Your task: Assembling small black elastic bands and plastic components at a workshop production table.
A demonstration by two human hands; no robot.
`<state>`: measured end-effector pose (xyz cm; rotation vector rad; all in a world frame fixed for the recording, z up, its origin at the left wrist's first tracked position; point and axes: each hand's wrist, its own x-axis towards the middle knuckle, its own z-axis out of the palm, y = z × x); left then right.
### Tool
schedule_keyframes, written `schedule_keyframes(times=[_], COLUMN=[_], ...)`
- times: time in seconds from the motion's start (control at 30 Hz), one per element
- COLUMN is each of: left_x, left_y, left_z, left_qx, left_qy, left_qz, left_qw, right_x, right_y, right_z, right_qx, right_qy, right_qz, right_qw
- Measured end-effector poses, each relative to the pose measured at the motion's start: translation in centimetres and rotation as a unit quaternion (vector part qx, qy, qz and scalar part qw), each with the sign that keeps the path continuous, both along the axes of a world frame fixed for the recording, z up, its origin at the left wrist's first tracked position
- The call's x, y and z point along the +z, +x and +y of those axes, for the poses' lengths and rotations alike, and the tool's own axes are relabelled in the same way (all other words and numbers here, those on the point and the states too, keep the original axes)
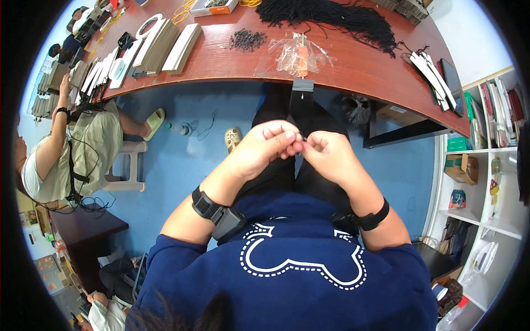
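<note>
Two hands: left hand (265,144) and right hand (330,156) meet fingertip to fingertip over the lap, below the bench (353,66) edge.
Grip: both pinch closed on a thin black cord (301,144).
Bench: black cord bundle (331,19), clear plastic bag (301,55).

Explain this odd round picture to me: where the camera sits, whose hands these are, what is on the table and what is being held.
There is no machine here. The one picture comes from a wide fisheye camera worn on a person's head, looking down, so straight edges bend near the rim.

The left hand and right hand are the wearer's own, with bands on both wrists. They meet over the lap, fingertips pinching something small and dark, too small to identify.

Ahead is a curved brown table. On it lie a big bundle of black cords, a small pile of dark bits, a clear plastic bag and stacks of flat cards. Another person sits at the left.
</note>
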<state>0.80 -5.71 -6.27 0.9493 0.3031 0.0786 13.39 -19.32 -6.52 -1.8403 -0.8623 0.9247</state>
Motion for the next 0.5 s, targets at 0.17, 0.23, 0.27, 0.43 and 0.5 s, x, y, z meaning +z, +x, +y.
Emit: schedule_keyframes(times=[0.17,0.23,0.27,0.43,0.5], left_x=[-0.1,0.0,0.0,0.0,-0.4], left_y=[-0.2,-0.4,-0.5,-0.5,-0.5], left_z=[-1.5,-1.2,-1.1,-1.0,-1.2], left_qx=[-0.014,-0.014,-0.014,0.002,0.008], left_qy=[0.453,0.530,0.603,0.742,0.756], left_qz=[0.039,0.003,-0.034,-0.065,-0.064], left_qw=[0.890,0.848,0.797,0.668,0.652], right_x=[0.1,0.2,0.3,0.9,0.2], right_y=[0.7,0.3,0.0,0.2,1.2], right_z=[0.3,0.3,0.3,0.6,0.6], right_qx=[0.000,0.005,0.011,0.058,0.061], right_qy=[-0.013,-0.024,-0.033,-0.082,-0.082], right_qz=[0.137,0.152,0.166,0.218,0.280], right_qw=[0.990,0.988,0.985,0.971,0.954])
